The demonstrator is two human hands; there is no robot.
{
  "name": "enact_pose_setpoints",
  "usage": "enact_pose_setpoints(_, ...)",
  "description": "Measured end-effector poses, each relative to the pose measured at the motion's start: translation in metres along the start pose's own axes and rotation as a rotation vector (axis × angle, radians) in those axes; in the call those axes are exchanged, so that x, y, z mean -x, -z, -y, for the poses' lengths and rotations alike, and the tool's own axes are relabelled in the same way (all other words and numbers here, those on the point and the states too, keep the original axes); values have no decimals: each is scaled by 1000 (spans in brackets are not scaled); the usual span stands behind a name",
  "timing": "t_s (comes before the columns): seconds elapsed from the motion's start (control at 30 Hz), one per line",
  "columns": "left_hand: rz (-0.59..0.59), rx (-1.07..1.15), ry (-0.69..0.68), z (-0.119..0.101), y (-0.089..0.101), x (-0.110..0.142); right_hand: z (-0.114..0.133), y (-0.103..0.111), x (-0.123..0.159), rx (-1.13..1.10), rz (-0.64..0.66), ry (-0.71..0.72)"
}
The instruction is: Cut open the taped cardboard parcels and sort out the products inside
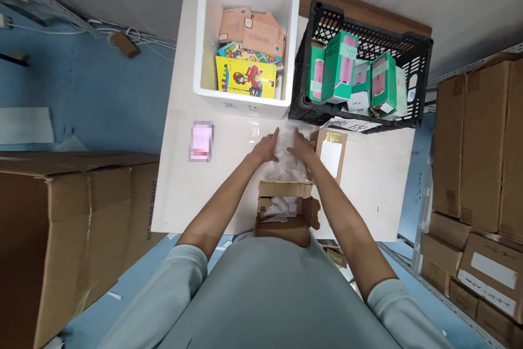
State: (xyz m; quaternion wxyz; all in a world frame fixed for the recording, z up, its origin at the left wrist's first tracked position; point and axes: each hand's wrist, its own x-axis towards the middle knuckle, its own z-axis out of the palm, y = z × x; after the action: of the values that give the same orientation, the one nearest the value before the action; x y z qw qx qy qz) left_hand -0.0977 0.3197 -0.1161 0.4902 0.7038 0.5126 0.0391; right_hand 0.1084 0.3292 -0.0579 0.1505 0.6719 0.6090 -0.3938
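Note:
Translucent white plastic wrapping [287, 166] lies crumpled on the white tabletop between my hands. My left hand [267, 147] rests at its left edge, index finger stretched forward and thumb apart. On the opposite edge, my right hand [301, 147] is spread in the same way, fingers pointing away from me. Whatever may lie under the wrapping cannot be made out. Right in front of my body stands a small cardboard box [284, 232] with its flaps up and white crumpled packing inside. A closed carton [333, 155] with a white label sits just right of my right hand.
A white foam box [196, 49] holding booklets and brown packets stands at the back. Beside it is a black crate [425, 66] of green and pink boxes. A blurred pink item [201, 141] lies left. Large cartons [102, 229] flank the table [180, 191].

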Motion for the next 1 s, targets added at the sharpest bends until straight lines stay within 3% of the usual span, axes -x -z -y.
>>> enact_pose_setpoints(0.2, 55, 182, -52, 12, -25, 25, -19, -28, 24, 48, 188, 81)
enact_pose_setpoints(0.37, 124, 86, -16, 3, -51, 60, -25, -52, 51, 76, 330, 15)
enact_pose_setpoints(0.47, 175, -37, -48, -2, -60, 74, -21, -74, 68, 156, 267, -14)
enact_pose_setpoints(0.63, 189, -83, -68, -5, -66, 91, -25, -99, 92, 209, 91, 75)
enact_pose_setpoints(0.83, 153, -60, -96, -8, -75, 108, -34, -103, 98, 54, 68, 69)
enact_pose_setpoints(1.0, 109, -34, 16, -17, -75, 106, -32, -101, 90, -102, 107, 72)
